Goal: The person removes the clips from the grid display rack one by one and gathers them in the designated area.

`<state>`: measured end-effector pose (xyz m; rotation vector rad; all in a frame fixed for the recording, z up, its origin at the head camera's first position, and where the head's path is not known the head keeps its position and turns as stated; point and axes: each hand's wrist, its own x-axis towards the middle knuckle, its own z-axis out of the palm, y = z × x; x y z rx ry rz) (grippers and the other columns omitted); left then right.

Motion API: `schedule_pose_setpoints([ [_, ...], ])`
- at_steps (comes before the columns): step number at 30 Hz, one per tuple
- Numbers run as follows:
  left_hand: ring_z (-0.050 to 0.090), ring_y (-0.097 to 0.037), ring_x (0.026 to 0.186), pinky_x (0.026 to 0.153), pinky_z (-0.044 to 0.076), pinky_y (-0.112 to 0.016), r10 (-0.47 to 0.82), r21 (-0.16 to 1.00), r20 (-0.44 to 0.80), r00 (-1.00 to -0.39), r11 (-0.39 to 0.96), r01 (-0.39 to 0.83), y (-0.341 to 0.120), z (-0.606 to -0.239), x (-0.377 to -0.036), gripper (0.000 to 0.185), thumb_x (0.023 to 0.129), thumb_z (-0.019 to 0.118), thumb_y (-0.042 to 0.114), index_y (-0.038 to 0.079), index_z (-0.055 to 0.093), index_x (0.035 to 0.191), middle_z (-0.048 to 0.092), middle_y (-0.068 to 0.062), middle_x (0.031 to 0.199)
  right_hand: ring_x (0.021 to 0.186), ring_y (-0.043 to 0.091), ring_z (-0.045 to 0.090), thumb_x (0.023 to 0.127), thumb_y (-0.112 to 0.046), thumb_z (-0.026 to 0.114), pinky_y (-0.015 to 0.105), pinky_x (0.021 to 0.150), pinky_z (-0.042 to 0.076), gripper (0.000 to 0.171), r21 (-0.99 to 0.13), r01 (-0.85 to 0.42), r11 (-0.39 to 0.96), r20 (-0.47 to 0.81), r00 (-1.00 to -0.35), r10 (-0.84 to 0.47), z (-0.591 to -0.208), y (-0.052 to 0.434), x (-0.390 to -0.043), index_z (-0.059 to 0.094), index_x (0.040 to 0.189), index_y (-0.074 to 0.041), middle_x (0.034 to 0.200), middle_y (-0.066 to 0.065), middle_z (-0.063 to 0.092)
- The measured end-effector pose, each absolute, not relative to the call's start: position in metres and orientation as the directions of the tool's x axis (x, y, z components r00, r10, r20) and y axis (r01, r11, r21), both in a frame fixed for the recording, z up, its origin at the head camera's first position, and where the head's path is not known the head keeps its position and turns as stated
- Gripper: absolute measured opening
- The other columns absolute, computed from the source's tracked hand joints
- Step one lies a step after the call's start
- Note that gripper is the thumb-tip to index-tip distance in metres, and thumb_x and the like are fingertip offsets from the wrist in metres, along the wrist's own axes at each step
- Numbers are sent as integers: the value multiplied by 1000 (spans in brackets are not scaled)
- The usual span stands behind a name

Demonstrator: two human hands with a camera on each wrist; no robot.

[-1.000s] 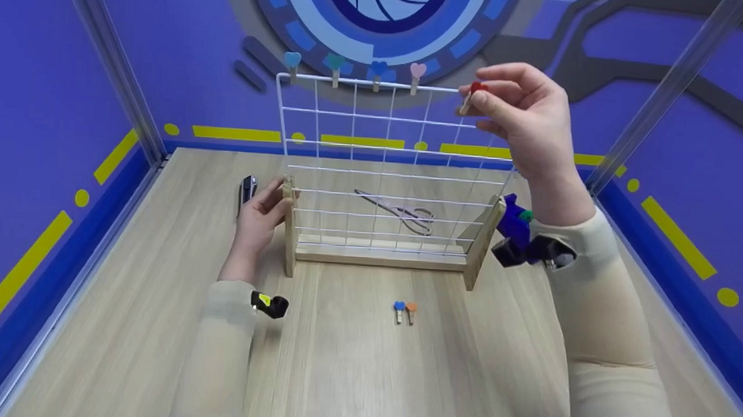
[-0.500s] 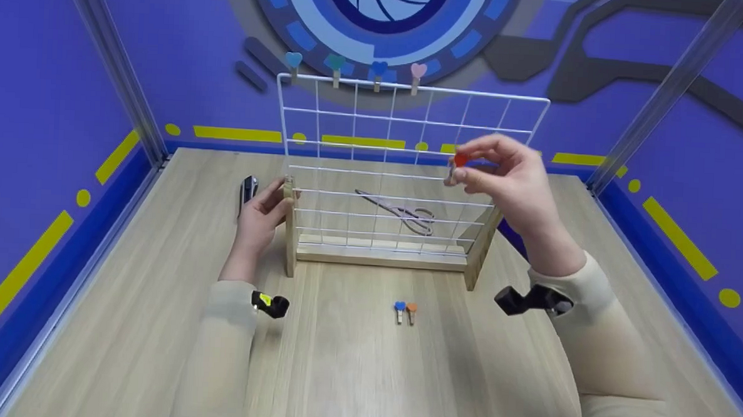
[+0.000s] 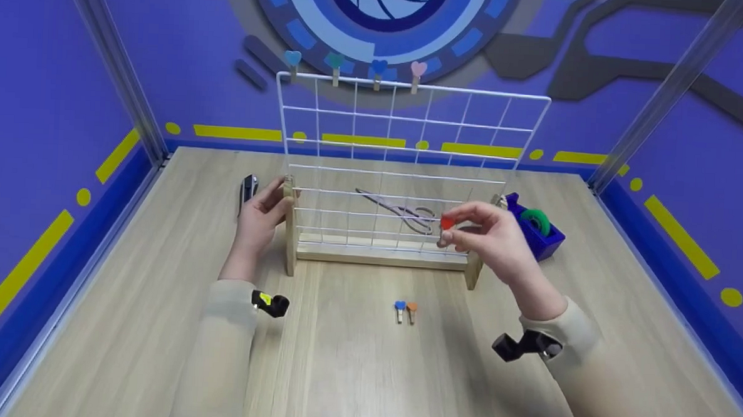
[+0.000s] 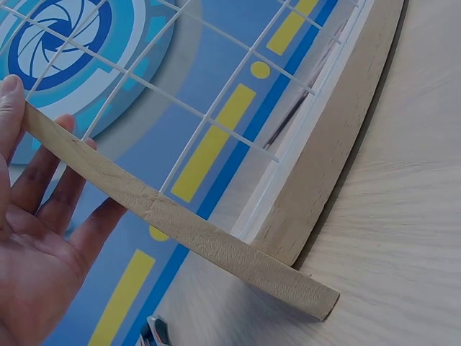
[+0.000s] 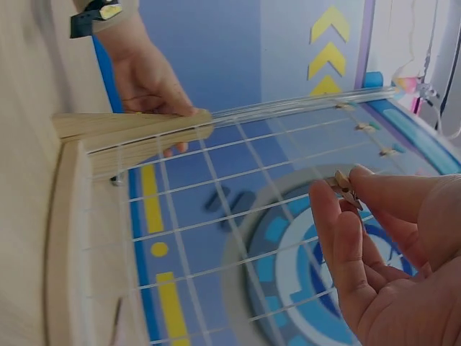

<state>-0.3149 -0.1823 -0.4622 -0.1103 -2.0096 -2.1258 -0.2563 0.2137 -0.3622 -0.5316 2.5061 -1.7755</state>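
Note:
A white wire grid (image 3: pixel 477 92) stands upright in a wooden stand (image 3: pixel 379 259). My left hand (image 3: pixel 257 219) grips the stand's left upright, its thumb in front and the fingers behind; the upright (image 4: pixel 216 245) shows large in the left wrist view. Between thumb and fingertips, my right hand (image 3: pixel 492 242) pinches a small clothespin (image 3: pixel 447 223) with a red heart, in front of the grid's lower right part. Clipped along the top wire are several heart clothespins, among them a pink one (image 3: pixel 418 71) and a light blue one (image 3: pixel 293 59).
Two clothespins, a blue one (image 3: pixel 399 310) and an orange one (image 3: pixel 411 310), lie on the table before the stand. Scissors (image 3: pixel 402 213) lie behind the grid. A utility knife (image 3: pixel 247 192) is at the left, a blue tape dispenser (image 3: pixel 542 241) at the right.
My right hand has come down from beside the top wire to the grid's lower right, still pinching the red clothespin. The left hand stays on the upright.

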Motion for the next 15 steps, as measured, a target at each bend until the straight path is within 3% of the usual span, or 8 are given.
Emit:
schedule_pose_setpoints([
  [6,66,-1,113,101,56,-22,-100,981,186,-977,-43,191,-183,-463,-315,59,99,66,20,13,47,154,61,-20,143,83,15,76,90,-9,79,28,77,64,32,-936,-176,305,80,-950,-302,-397,218,-254,69,118,2,103,7,75],
  [15,65,-2,115,100,56,-21,-95,981,193,-977,-6,195,-185,-463,-315,57,100,65,22,13,47,154,62,-19,142,83,12,76,89,-6,78,27,73,62,33,-941,-62,333,-49,-948,-315,-447,221,-255,68,118,3,97,2,76],
])
